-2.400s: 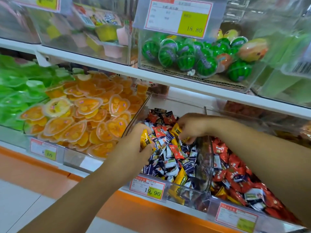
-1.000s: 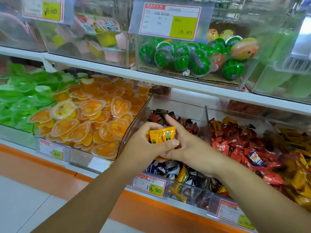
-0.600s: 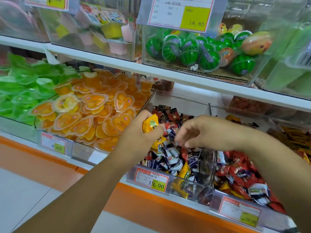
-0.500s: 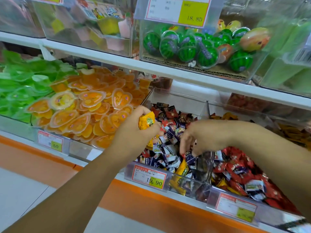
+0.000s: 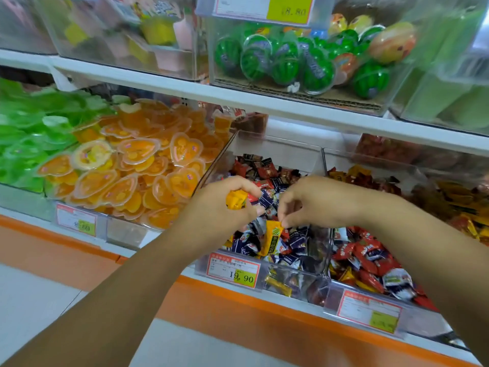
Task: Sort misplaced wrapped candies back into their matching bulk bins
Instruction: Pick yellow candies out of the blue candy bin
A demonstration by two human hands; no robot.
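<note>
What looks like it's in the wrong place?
Yellow candies are mixed into the middle bin of mostly blue and red ones: one lies against its front wall, the right hand pinches another, the left hand holds more.

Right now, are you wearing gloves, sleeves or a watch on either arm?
No. The left hand and the right hand are bare, with no gloves and no rings that I can see. The left forearm and the right forearm are uncovered up to the picture's edge: no sleeve, watch or bracelet in view.
</note>
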